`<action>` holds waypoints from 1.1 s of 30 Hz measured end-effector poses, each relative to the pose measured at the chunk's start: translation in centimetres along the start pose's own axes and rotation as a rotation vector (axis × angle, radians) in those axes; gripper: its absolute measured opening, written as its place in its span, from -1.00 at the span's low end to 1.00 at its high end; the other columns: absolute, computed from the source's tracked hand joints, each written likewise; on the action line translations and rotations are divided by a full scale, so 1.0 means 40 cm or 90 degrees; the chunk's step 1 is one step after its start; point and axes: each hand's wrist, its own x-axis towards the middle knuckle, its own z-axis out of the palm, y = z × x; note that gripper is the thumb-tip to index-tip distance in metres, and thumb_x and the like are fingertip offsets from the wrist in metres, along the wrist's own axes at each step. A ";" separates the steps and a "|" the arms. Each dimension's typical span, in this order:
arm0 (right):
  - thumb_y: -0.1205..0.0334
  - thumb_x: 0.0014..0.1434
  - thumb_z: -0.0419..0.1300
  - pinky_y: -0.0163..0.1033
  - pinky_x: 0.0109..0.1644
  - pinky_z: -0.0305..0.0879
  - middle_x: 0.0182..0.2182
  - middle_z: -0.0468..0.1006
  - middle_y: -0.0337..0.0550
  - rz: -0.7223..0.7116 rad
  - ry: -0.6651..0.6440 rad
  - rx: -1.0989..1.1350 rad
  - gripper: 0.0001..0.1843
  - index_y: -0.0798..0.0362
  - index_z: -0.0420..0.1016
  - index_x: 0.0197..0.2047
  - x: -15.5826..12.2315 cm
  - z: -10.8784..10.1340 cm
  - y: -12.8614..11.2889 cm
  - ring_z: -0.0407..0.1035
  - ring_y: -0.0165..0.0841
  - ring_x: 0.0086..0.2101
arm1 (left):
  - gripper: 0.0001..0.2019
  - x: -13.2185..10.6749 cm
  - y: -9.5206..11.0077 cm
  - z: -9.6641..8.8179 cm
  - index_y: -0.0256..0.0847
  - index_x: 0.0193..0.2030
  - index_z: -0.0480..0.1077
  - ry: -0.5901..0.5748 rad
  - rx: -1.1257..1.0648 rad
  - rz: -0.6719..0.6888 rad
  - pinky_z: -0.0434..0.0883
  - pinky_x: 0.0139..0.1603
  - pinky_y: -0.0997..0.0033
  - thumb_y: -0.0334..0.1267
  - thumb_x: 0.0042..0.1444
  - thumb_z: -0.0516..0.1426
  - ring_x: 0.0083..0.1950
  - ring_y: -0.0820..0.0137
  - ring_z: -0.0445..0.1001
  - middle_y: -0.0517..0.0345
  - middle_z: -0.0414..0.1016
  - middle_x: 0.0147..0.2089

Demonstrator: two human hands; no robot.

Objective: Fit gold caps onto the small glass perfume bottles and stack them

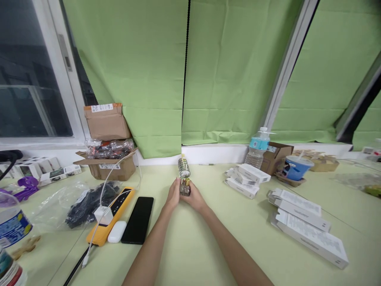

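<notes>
Both arms reach forward over the middle of the table. My left hand (173,193) and my right hand (195,197) close in from either side on a small dark glass-like object with gold-coloured parts on top (185,190). Its exact kind is too small to make out, and its lower part is partly covered by my fingers. Just beyond it, a clear glass-like item with gold and green bits (184,168) stretches back toward the wall, apart from my fingertips.
Left of my arms lie a black phone (138,220), a white earbud case (117,231) and an orange power strip (102,234) with a charger. Cardboard boxes (111,169) stand behind. At right are white boxes (309,234), a water bottle (256,149) and a blue cup (296,167).
</notes>
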 end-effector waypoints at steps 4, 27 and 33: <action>0.13 -0.11 0.40 -0.12 -0.03 0.33 -0.08 0.48 -0.13 0.002 0.009 -0.050 -0.35 0.02 0.32 0.05 0.002 -0.003 0.009 0.38 -0.21 -0.13 | -0.39 -0.004 0.004 -0.001 -0.20 0.02 0.43 0.012 0.010 0.001 0.31 0.22 0.15 0.26 0.26 -0.13 0.12 0.15 0.44 -0.04 0.53 0.05; 0.08 -0.07 0.39 -0.16 -0.10 0.34 -0.13 0.52 -0.16 0.005 -0.022 -0.098 -0.32 -0.02 0.29 0.10 -0.004 -0.033 0.016 0.41 -0.25 -0.21 | -0.51 -0.018 0.029 0.000 -0.15 0.07 0.41 -0.073 0.006 0.008 0.27 0.28 0.17 0.18 0.25 -0.01 0.17 0.18 0.41 0.01 0.49 0.12; 0.08 -0.07 0.39 -0.17 -0.12 0.34 -0.14 0.52 -0.17 0.009 -0.026 -0.120 -0.33 -0.02 0.29 0.09 -0.004 -0.032 0.019 0.41 -0.25 -0.21 | -0.51 -0.023 0.031 0.002 -0.14 0.09 0.40 -0.065 0.025 0.013 0.19 0.35 0.18 0.16 0.28 -0.04 0.23 0.20 0.36 -0.01 0.46 0.17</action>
